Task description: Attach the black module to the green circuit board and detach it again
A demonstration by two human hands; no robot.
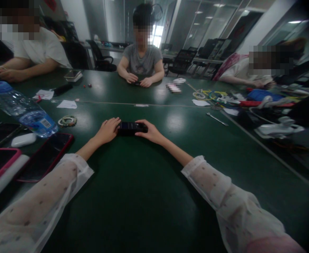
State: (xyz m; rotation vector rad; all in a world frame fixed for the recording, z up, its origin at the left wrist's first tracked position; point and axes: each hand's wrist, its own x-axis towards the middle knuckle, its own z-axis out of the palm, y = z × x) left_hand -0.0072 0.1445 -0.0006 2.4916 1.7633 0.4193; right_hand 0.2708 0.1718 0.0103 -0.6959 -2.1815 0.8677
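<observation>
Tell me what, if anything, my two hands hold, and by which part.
The black device: your right hand grips its right end; your left hand touches its left end, grip unclear.

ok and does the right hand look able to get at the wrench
Probably yes: only green tabletop shows between the right hand and the wrench, though that hand holds the black device and would likely need to let go.
</observation>
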